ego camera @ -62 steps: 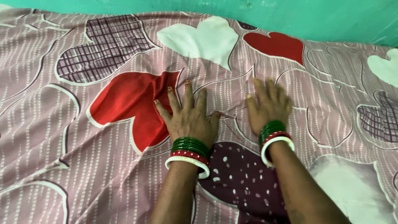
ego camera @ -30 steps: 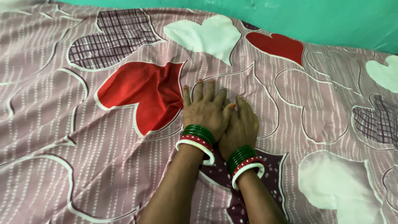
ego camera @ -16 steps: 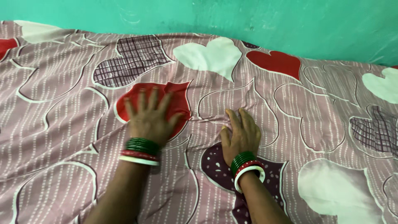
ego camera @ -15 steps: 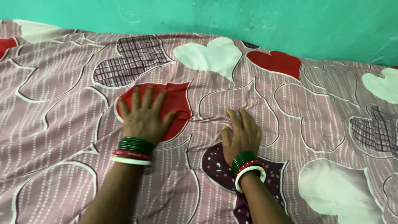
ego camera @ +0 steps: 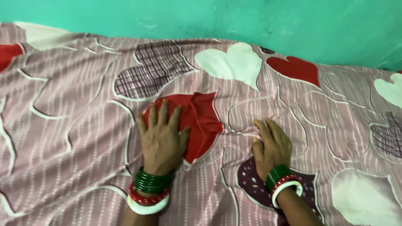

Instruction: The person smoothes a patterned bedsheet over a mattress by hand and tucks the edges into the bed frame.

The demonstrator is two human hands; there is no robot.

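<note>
A pink bedsheet (ego camera: 75, 125) with red, white and dark heart prints covers a bed. My left hand (ego camera: 162, 140) lies flat on it with fingers spread, palm down over a red heart (ego camera: 203, 119). My right hand (ego camera: 272, 148) rests flat on the sheet to the right, by a dark dotted heart (ego camera: 255, 184). A small fold of cloth runs between the two hands. Both wrists wear green, red and white bangles. Neither hand holds anything.
A teal wall (ego camera: 251, 25) stands directly behind the bed's far edge. The sheet is wrinkled at the far left, where a lump (ego camera: 37, 37) rises under it. The sheet spreads out to the left and right of my hands.
My hands were together a second ago. The left hand has slid to the left over the red heart, pulling the cloth flatter; the right hand stayed nearly in place.
</note>
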